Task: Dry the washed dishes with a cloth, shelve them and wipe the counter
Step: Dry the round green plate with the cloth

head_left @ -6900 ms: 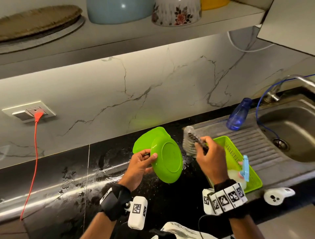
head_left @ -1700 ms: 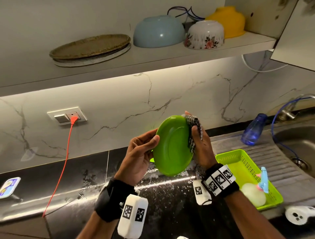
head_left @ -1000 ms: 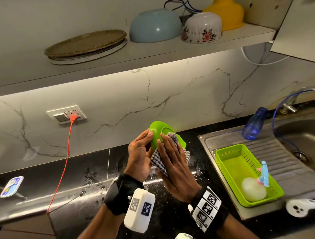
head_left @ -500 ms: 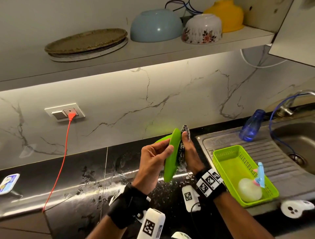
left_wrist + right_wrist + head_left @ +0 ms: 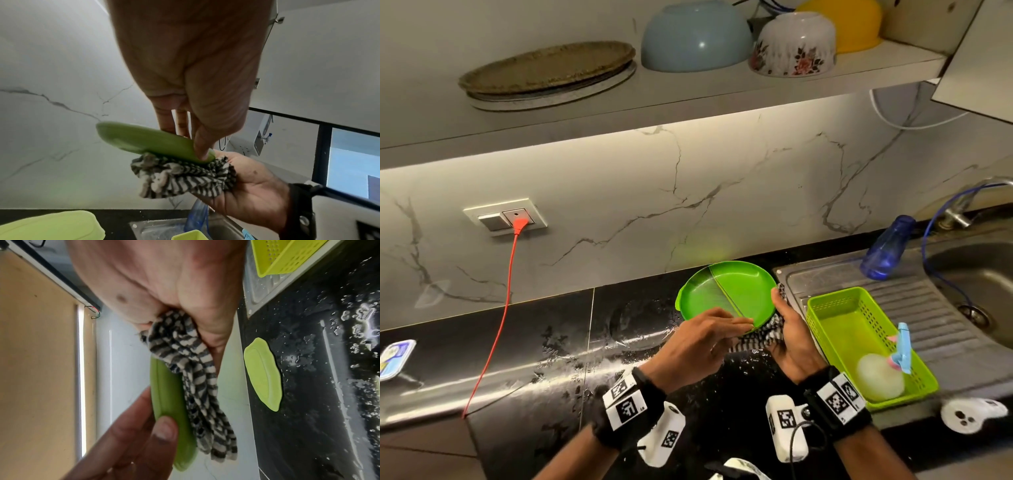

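The left hand pinches the near rim of the green plate, thumb under the edge and fingers on top. The right hand has its grip closed on a bunched striped cloth, pressing it against the plate's underside. The plate is held above the wet black bench, face up and tilted. A second green plate lies on the bench below. To the right, a green basket sits on the sink drainboard. Bowls stand upturned on the shelf above.
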